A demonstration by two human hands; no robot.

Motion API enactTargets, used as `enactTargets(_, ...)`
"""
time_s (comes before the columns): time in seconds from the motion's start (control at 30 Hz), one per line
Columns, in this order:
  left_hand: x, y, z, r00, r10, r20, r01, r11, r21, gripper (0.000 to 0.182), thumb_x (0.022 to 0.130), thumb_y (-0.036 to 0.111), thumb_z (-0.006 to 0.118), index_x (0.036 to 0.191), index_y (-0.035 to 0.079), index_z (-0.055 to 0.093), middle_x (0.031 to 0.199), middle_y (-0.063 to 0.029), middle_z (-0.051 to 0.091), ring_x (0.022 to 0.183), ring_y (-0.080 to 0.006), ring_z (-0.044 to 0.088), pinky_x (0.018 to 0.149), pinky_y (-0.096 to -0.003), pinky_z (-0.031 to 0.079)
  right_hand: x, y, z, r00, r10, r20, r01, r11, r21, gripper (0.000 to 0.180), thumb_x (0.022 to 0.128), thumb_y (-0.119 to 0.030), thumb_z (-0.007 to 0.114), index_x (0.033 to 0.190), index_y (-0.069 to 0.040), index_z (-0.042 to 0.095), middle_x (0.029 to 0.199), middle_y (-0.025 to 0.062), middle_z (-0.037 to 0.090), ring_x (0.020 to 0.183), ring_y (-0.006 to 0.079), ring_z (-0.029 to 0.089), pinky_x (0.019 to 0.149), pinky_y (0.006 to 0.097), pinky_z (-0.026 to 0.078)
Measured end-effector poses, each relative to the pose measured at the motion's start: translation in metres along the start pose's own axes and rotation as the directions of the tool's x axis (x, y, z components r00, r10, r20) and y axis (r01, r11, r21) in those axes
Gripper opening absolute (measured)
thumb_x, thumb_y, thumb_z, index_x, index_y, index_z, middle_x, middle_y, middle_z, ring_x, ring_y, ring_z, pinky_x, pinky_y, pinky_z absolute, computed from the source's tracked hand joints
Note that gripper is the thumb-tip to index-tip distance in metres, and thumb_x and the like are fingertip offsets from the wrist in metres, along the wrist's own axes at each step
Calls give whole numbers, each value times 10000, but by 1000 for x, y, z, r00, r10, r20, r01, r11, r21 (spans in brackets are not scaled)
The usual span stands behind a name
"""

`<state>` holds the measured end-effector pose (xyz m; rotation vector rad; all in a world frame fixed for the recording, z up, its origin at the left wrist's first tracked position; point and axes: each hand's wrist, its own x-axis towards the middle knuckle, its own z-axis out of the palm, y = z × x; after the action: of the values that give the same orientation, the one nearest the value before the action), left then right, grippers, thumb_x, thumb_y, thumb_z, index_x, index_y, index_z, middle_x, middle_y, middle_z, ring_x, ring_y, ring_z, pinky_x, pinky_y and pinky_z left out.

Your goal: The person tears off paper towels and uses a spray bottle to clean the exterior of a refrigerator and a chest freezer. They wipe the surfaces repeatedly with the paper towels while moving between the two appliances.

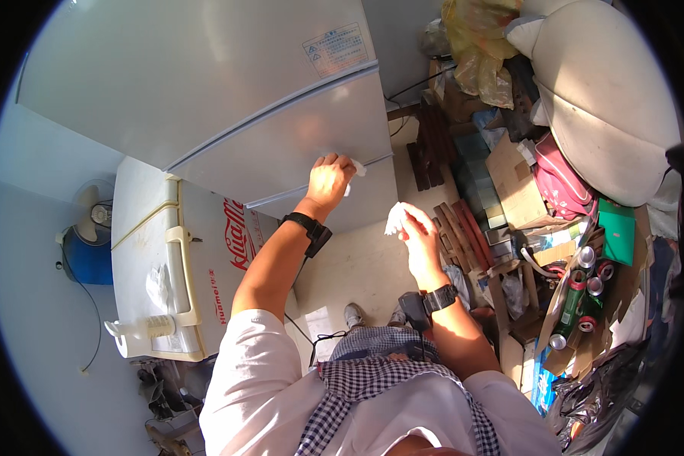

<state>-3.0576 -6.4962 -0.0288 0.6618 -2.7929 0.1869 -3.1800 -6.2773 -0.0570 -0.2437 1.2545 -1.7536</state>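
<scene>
My left hand (329, 178) is closed on a crumpled white tissue (359, 167), held against the front of a light grey refrigerator (273, 137), close to the seam above its lowest door. Part of that tissue is hidden under my fingers. In my right hand (420, 231) a second white wad (395, 220), tissue or cloth, is pinched between thumb and fingers. This hand hangs in the air above the floor, to the right of the refrigerator and apart from it.
A white chest freezer (208, 256) at left bears a white bottle (154, 326) and a crumpled tissue (157, 286). An electric fan (95, 214) stands behind it. At right are wooden slats (461, 233), a cardboard box (516, 179), a pink bag (561, 176) and several drink cans (574, 296).
</scene>
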Motion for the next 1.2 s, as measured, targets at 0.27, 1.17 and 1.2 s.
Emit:
enactTargets(0.27,11,76,-81,764,-584,-274,184,603,-776,230,845,-64,682,1048,41,659,1067,-125,631,862,-275,661,692,-334,552,36,-59,80,965,-181,191,125,953,276,241,983,-193,679,1179,-54,681,1049,-2,696,944,66,618,794,239,482)
enactTargets(1.17,-22,29,-93,875,-191,-445,-169,740,-651,127,856,-62,704,946,14,659,1060,-67,705,928,-203,674,778,-302,554,59,-33,104,942,-334,-16,324,898,299,167,1011,-65,584,1172,-20,577,1094,80,669,993,171,665,891,325,550)
enactTargets(1.2,-21,31,-94,866,-63,-496,-253,800,-544,196,780,-55,722,960,22,704,1075,-81,711,972,-272,688,803,-348,577,58,-35,102,945,-323,51,285,892,351,195,1020,-102,578,1198,-23,566,1118,86,665,1008,180,665,899,332,550)
